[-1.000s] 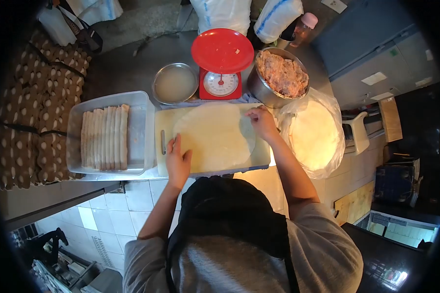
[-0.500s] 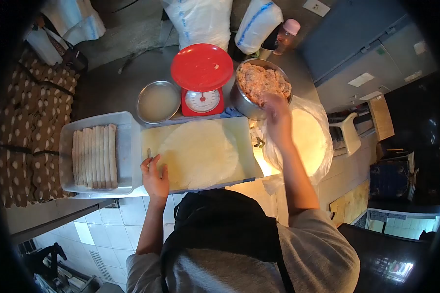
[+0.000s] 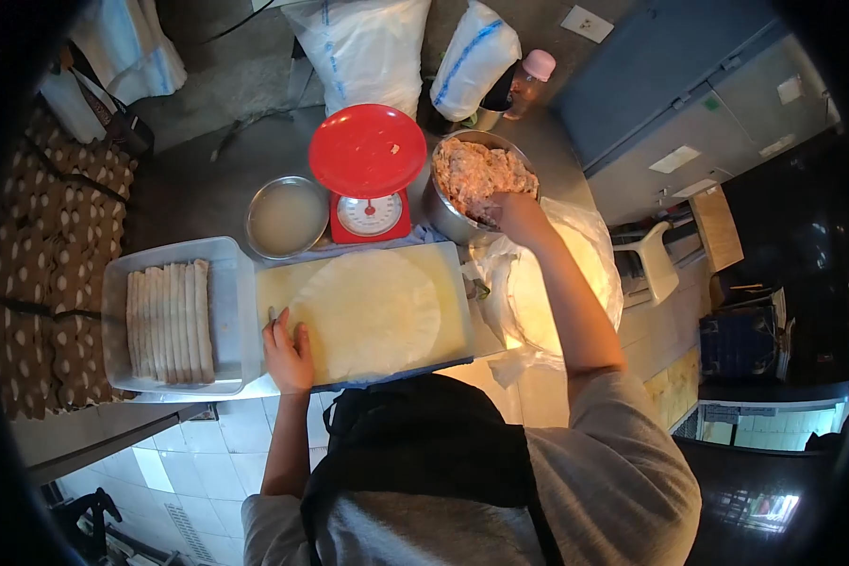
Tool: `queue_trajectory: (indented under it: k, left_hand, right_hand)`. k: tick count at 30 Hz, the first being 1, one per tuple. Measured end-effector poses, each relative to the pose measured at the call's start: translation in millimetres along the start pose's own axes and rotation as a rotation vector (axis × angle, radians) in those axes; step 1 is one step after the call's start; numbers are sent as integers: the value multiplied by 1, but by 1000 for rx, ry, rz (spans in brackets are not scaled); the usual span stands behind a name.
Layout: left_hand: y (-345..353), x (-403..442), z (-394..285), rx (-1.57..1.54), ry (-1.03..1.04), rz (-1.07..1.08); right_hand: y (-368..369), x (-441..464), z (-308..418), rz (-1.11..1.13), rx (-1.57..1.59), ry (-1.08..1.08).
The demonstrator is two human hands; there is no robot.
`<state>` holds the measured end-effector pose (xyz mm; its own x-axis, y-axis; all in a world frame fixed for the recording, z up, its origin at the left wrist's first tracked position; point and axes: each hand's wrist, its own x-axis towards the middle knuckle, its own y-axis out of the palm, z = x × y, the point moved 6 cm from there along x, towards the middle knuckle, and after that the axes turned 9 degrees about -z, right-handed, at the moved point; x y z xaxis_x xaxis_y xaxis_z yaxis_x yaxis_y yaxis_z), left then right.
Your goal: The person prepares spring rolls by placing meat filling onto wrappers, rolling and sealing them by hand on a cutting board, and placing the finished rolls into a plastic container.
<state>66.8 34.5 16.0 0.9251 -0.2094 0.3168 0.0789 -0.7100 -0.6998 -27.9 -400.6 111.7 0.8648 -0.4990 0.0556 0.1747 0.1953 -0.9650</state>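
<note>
The pale round wrapper [image 3: 368,311] lies flat, thin and smooth on the yellowish rectangular board [image 3: 455,283] at the tabletop's near edge, with the left hand [image 3: 289,360] at the board's left edge, thumb and fingers parted. Coarse, orange-pink filling [image 3: 481,168] is heaped in a round metal pot [image 3: 445,217] toward the tabletop's right edge; the right hand [image 3: 514,215] reaches into it, fingertips hidden, grip undeterminable. The tabletop [image 3: 184,198] is dull grey metal, the floor [image 3: 231,441] pale square tile.
</note>
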Motion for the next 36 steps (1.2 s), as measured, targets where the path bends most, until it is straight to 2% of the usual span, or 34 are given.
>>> queue_trajectory:
  k: [5,8,9,12,15,18,20,22,24,26,29,32,36]
  left_hand:
    - [-1,-2,4,-41,-27,-28]
    - [-2,0,5,-24,10,-82]
    - [-3,-2,4,-9,33,-95]
    - [-1,-1,6,-24,-102,6]
    - [-6,-3,-1,38,111,-129]
    - [5,-4,-52,-158,284,-50]
    - [30,4,-117,-365,298,152]
    - [71,12,-174,-570,20,452]
    - [135,16,-208,-914,-329,650]
    - [163,34,-244,-1006,-467,678]
    - [190,58,-250,-752,-567,620]
    - [195,68,-245,-854,-517,578]
    - [189,84,-243,-785,-438,553]
  right_hand:
    - [-21,27,-24,301,137,-145]
    - [-45,55,-47,259,340,1]
    - [-44,68,-51,205,248,-33]
    - [-32,98,-53,82,10,-141]
    - [-10,104,-37,107,-154,-214]
    - [4,106,-43,173,-311,-223]
    - [-1,101,-30,191,-437,-293]
    - [1,106,-34,289,-521,-249]
    - [-5,105,-29,370,-595,-210]
    - [-13,96,-16,435,-651,-183]
    - [-7,91,-31,398,-425,-214]
    - [-12,81,-37,388,-330,-192]
    - [-23,64,-27,526,-391,-119]
